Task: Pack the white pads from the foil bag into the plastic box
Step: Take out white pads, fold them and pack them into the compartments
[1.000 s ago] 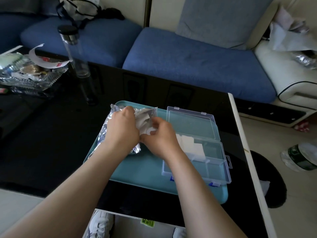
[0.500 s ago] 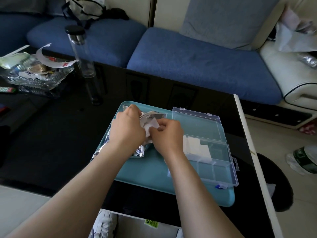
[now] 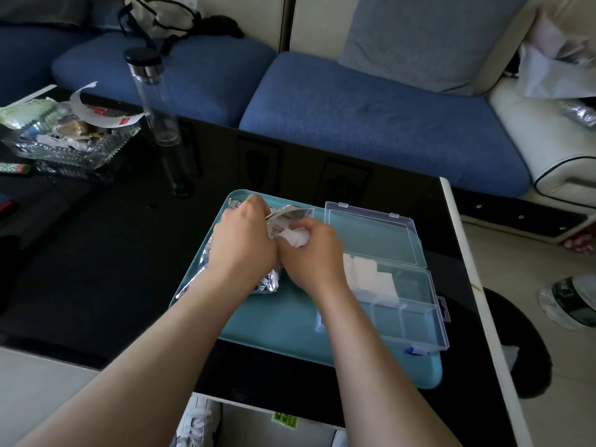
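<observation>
Pinching white pad [image 3: 294, 241], right hand [image 3: 314, 253] grip curled, left hand [image 3: 242, 243] grip clamped on foil bag [image 3: 288, 216]

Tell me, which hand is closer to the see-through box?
Right. The right hand pinches a white pad just beside the plastic box, at its left side. The left hand holds the foil bag, farther left of the box.

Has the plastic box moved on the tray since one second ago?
No. The box sits at the same spot on the tray, its near right corner just past the tray's right edge as before; only the camera shifted.
</observation>
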Available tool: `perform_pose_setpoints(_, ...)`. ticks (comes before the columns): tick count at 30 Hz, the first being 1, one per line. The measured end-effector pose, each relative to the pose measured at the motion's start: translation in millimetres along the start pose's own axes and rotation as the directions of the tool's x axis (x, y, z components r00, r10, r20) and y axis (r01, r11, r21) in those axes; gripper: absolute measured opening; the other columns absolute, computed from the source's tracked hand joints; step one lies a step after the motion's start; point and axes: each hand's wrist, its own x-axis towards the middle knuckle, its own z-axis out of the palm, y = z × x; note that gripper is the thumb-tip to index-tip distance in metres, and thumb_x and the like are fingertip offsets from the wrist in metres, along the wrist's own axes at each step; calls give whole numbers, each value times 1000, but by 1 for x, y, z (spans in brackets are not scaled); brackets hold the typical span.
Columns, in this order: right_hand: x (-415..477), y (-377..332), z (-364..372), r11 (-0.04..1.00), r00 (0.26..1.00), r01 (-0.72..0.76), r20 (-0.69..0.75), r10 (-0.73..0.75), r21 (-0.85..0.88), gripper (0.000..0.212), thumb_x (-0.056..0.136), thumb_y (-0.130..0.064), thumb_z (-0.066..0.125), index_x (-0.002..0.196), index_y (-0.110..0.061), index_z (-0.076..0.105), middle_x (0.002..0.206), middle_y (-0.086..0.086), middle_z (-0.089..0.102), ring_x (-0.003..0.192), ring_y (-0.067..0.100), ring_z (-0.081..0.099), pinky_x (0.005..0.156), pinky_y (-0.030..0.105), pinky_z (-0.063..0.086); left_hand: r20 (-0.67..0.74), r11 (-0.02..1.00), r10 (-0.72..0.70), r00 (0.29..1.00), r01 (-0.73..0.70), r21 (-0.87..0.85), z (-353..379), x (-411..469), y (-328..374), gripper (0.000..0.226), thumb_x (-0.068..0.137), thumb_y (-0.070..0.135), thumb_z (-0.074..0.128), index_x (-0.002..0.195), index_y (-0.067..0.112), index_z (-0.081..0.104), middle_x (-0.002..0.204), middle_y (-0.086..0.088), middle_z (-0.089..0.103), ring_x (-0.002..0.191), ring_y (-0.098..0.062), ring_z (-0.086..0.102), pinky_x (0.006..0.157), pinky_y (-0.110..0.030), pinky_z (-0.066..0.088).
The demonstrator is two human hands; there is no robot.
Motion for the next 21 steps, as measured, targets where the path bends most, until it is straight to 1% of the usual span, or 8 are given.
perform_pose_setpoints(4,2,3,3,999,1000,1,-2,-1,-52,33,81,-17,81,113,-24,76,114,2,73,107,22,69,87,31,58,6,999,-29,1000,29,37,0,0,1,33,89,6,61,121,15,59,109,-10,62,88,-34,57,76,-44,52)
perform_pose_setpoints(6,3,1,-2,1000,999,-20,-26,20,-15,31,79,-16,79,107,-28,76,110,-3,73,103,18,68,77,21,57,-8,995,-48,999,48,82,1,-1,2,31,91,7,59,120,16,56,102,-8,54,86,-34,53,72,-42,46)
perform_pose_setpoints(8,4,-1,-7,999,998,-18,-59,20,29,30,79,-14,76,104,-28,75,105,-6,72,98,15,66,64,12,47,-30,992,-44,999,48,118,2,-1,3,29,92,6,57,119,16,53,97,-7,51,82,-34,50,69,-41,41)
perform_pose_setpoints(11,4,-1,-17,994,993,-25,-111,37,109,29,77,-13,75,102,-29,74,103,-6,71,90,12,66,54,10,43,-61,992,-6,998,14,123,4,-1,3,29,90,1,56,116,13,47,98,-9,58,77,-31,50,62,-40,39)
perform_pose_setpoints(14,7,2,-26,981,991,-47,-116,69,188,29,79,-10,72,102,-29,71,104,-6,68,82,6,64,49,8,42,-73,994,63,995,-56,92,6,1,0,33,86,-6,53,112,13,44,100,-8,54,81,-32,51,61,-39,35)
perform_pose_setpoints(16,8,4,-29,971,987,-57,-132,90,234,31,79,-11,69,101,-33,69,107,-6,67,90,12,67,63,18,56,-50,987,139,989,-134,87,8,3,-2,36,83,-7,54,111,15,48,105,-9,51,90,-35,53,68,-40,38)
perform_pose_setpoints(18,9,5,-33,961,983,-58,-152,103,271,33,73,-14,65,98,-35,69,107,-7,70,98,18,70,80,38,64,8,975,183,983,-182,127,10,4,-3,37,84,-2,60,115,19,59,118,-9,50,105,-38,53,81,-44,42)
perform_pose_setpoints(21,8,6,-41,952,979,-58,-171,114,302,37,69,-14,59,99,-33,69,103,-6,72,94,19,71,80,47,64,87,946,191,978,-207,249,13,4,-2,39,89,9,64,120,31,73,138,-5,46,125,-34,48,101,-46,39)
